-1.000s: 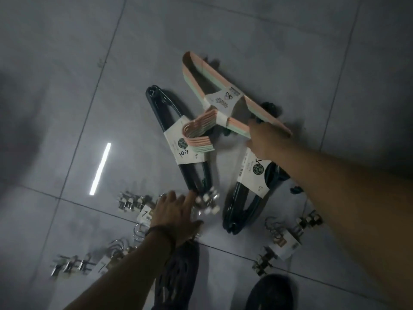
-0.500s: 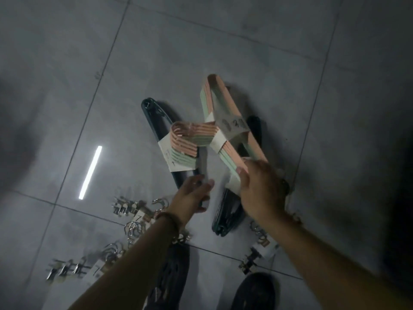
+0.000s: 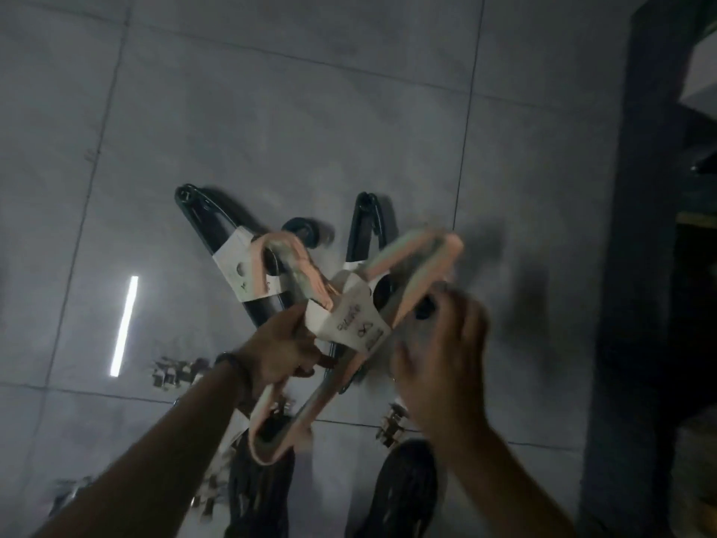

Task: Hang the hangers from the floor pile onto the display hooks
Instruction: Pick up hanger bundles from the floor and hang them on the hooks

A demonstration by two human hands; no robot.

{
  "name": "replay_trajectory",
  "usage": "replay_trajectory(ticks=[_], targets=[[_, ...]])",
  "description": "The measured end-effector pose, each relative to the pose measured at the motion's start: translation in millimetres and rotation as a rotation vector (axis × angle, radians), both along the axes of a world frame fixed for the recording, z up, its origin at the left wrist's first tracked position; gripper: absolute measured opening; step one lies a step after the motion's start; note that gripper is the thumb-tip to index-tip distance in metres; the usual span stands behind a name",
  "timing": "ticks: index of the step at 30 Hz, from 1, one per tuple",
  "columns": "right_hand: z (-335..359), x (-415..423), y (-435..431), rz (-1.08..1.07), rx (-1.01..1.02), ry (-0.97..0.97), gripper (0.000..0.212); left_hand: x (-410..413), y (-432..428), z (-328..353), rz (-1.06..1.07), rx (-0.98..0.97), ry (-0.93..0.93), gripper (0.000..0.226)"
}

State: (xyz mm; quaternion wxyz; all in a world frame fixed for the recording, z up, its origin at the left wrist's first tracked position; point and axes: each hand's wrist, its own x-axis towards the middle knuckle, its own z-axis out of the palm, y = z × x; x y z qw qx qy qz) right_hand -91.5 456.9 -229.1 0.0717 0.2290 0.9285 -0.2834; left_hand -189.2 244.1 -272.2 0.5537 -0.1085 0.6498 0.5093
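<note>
The left hand [image 3: 283,353], with a dark band [image 3: 232,368] on its wrist, grips the bundle of pale pink and green plastic hangers [image 3: 411,262]. Its fingers curl round the lower arm of the bundle, just beside the white paper band [image 3: 351,324] that wraps the middle. The right hand [image 3: 438,359] is up against the bundle's other arm, but it is smeared by motion, so I cannot tell whether it holds the bundle or only touches it. The bundle is held above the floor and tilted, with its hook end up and to the left and one rounded corner low between the person's two dark shoes [image 3: 403,495]. Under and beyond the bundle, two packs of black plastic hangers [image 3: 201,217] lie flat on the grey tiled floor [image 3: 310,110], each in a white sleeve. Small metal clip hangers [image 3: 170,372] are scattered on the floor to the lower left of the bundle, and more lie near its lower right. Left of the bundle a bright strip of reflected light [image 3: 124,326] lies on the tile. Above and to the left of the bundle, broad tiles with thin grout lines run to the picture's edges. Well to the right of the bundle stands a dark upright column [image 3: 628,266], whose near edge runs from top to bottom.
</note>
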Motion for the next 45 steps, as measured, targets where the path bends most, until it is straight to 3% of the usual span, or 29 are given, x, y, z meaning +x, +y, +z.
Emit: replay_trajectory(ticks=[2, 4, 7, 8, 10, 12, 14, 15, 17, 21, 23, 25, 28, 32, 34, 39, 43, 45], targets=[[-7.0, -21.8, 37.0, 0.188, 0.224, -0.085, 0.097, -17.3, 5.1, 7.8, -0.273, -0.02, 0.017, 0.061], [-17.6, -33.2, 60.5, 0.425, 0.257, -0.342, 0.083, -37.6, 21.7, 13.6, -0.582, -0.088, 0.101, 0.055], [-35.6, -20.1, 68.7, 0.456, -0.052, -0.521, 0.024, -67.6, 58.8, 20.9, -0.889, -0.147, 0.181, 0.038], [-43.1, -10.5, 67.1, 0.371, -0.166, -0.511, 0.019, -76.6, 70.9, 21.6, -0.973, -0.21, 0.253, 0.032], [-58.7, 8.0, 61.7, 0.117, -0.398, -0.528, 0.024, -89.2, 86.8, 17.8, -1.131, -0.484, 0.625, 0.035], [-69.4, 19.7, 48.7, -0.175, -0.62, -0.549, 0.028, -85.3, 91.5, 11.7, -0.904, -0.735, 1.011, 0.047], [-83.0, 26.5, 28.7, -0.386, -0.713, -0.508, 0.027, -62.6, 93.6, 5.1, -0.371, -0.732, 1.175, 0.048], [-90.4, 26.5, 18.4, -0.451, -0.706, -0.464, 0.025, -46.4, 93.3, -7.2, -0.153, -0.714, 1.155, 0.049], [-105.6, 19.4, 0.6, -0.561, -0.692, -0.353, 0.023, -13.8, 92.0, -30.9, 0.062, -0.738, 0.898, 0.065], [-143.8, 2.9, -15.9, -0.635, -0.637, -0.319, 0.025, 18.4, 89.0, -91.3, 0.238, -0.47, 0.116, 0.111], [-164.2, 6.7, -21.6, -0.584, -0.653, -0.334, 0.022, 21.5, 83.9, -122.1, 0.25, -0.352, -0.033, 0.125], [-183.8, 18.0, -24.0, -0.482, -0.628, -0.359, 0.024, 22.5, 82.6, -145.3, 0.255, -0.292, -0.031, 0.112], [-199.7, 30.9, -28.1, -0.363, -0.542, -0.393, 0.031, 19.4, 89.9, -150.2, 0.318, -0.266, 0.018, 0.068], [-202.9, 32.2, -31.5, -0.332, -0.596, -0.307, 0.015, 23.5, 89.1, -152.6, 0.374, -0.146, -0.087, 0.043], [-198.3, 34.1, -28.7, -0.34, -0.662, -0.33, 0.018, 27.7, 82.1, -146.8, 0.386, -0.137, -0.113, 0.043], [-149.9, 51.9, -16.2, -0.316, -0.834, -0.416, 0.014, 44.2, 72.3, -103.2, 0.407, 0.006, -0.093, 0.07], [-69.1, 64.2, -5.8, -0.387, -0.901, -0.377, 0.014, 53.9, 80.4, -34.6, 0.406, 0.013, -0.031, 0.055], [-16.9, 72.3, -0.1, -0.501, -0.903, -0.288, 0.03, 55.1, 87.4, 5.8, 0.384, 0.04, -0.013, 0.052]])
